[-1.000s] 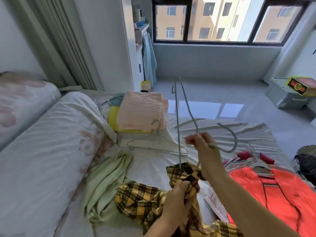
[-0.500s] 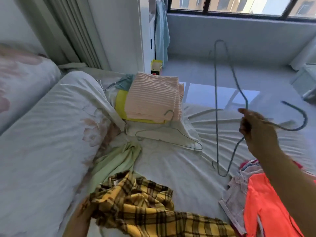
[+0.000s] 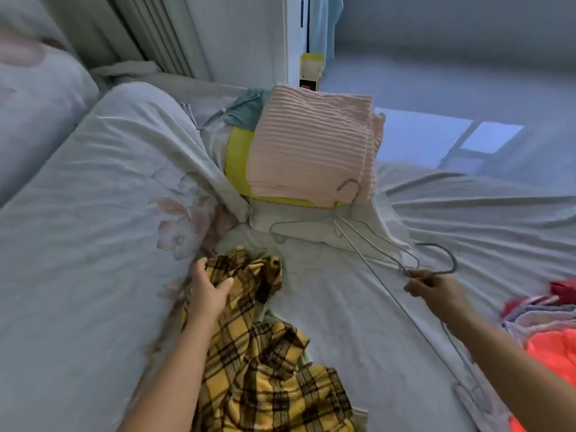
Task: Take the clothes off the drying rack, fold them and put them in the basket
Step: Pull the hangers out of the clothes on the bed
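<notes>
1. Our left hand [image 3: 207, 289] grips the top end of the yellow plaid shirt [image 3: 265, 353], fingers curled into the cloth (thumb laid across it); the shirt lies crumpled on the bed sheet [image 3: 343, 322], trailing toward us
2. Our right hand [image 3: 436, 289] pinches the neck of a wire hanger [image 3: 453, 260], hook pointing right, frame low over the sheet
3. Beyond, a folded pink ribbed piece [image 3: 311, 145] sits on a yellow one [image 3: 237, 163], with a second hanger [image 3: 349, 181] just before them
4. An orange garment [image 3: 551, 347] lies at the right edge
</notes>
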`<state>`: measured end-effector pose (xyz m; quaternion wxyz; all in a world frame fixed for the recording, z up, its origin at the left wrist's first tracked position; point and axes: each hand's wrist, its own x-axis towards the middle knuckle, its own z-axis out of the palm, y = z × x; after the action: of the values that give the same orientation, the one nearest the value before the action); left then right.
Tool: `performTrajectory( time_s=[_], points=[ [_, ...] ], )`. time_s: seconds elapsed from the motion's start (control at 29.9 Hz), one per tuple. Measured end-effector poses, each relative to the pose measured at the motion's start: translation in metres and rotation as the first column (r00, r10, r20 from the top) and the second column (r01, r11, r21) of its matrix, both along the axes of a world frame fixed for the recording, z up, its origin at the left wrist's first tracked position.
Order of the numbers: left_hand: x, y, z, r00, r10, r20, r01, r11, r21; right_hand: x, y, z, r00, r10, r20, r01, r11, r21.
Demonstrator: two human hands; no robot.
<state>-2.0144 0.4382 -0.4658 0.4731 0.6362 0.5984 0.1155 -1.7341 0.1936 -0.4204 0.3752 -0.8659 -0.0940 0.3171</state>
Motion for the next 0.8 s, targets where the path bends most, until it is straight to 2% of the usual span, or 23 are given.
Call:
performTrajectory(
  time_s=[0.03, 0.1, 0.13, 0.2, 0.27, 0.33, 0.4, 0.43, 0.5, 0.57, 0.7, 0.8],
  points=[
    [0.004, -0.002, -0.015, 0.983, -0.057, -0.177, 0.067, 0.996, 0.052, 0.004, 0.007, -0.008, 0.999, 0.04, 0.008, -0.039, 0.999, -0.036],
    [-0.002, -0.022, -0.052, 0.861, -0.266, -0.433, 0.269, 0.961, -0.056, 0.011, 0.023, -0.025, 0.993, 0.12, -0.014, -0.121, 0.987, -0.101],
    [-0.006, -0.041, -0.064, 0.784, -0.389, -0.484, 0.352, 0.921, -0.17, 0.015, 0.032, -0.034, 0.988, 0.146, -0.04, -0.15, 0.983, -0.11],
    [-0.016, -0.052, -0.093, 0.647, -0.55, -0.528, 0.388, 0.834, -0.393, 0.024, 0.052, -0.054, 0.984, 0.167, -0.068, -0.173, 0.98, -0.102],
    [-0.025, -0.047, -0.114, 0.593, -0.641, -0.488, 0.4, 0.76, -0.512, 0.033, 0.075, -0.071, 0.974, 0.222, -0.037, -0.225, 0.967, -0.119],
    [-0.031, -0.042, -0.134, 0.587, -0.682, -0.436, 0.398, 0.712, -0.579, 0.041, 0.1, -0.083, 0.946, 0.32, -0.046, -0.323, 0.933, -0.159],
    [-0.033, -0.036, -0.147, 0.61, -0.687, -0.395, 0.387, 0.693, -0.608, 0.049, 0.128, -0.097, 0.927, 0.373, -0.046, -0.375, 0.918, -0.128],
    [-0.032, -0.033, -0.154, 0.625, -0.681, -0.382, 0.367, 0.688, -0.626, 0.053, 0.141, -0.106, 0.927, 0.375, 0.005, -0.371, 0.92, -0.129],
    [-0.027, -0.03, -0.168, 0.634, -0.674, -0.38, 0.34, 0.684, -0.645, 0.061, 0.163, -0.12, 0.92, 0.341, 0.194, -0.289, 0.923, -0.253],
    [-0.025, -0.028, -0.176, 0.628, -0.673, -0.39, 0.351, 0.693, -0.63, 0.062, 0.172, -0.132, 0.897, 0.327, 0.297, -0.206, 0.904, -0.375],
    [-0.026, -0.025, -0.182, 0.642, -0.667, -0.377, 0.357, 0.696, -0.623, 0.034, 0.141, -0.158, 0.88, 0.433, 0.195, -0.344, 0.864, -0.369],
    [-0.03, -0.022, -0.185, 0.61, -0.696, -0.378, 0.396, 0.681, -0.615, -0.003, 0.078, -0.172, 0.812, 0.583, 0.015, -0.532, 0.75, -0.392]
  ],
)
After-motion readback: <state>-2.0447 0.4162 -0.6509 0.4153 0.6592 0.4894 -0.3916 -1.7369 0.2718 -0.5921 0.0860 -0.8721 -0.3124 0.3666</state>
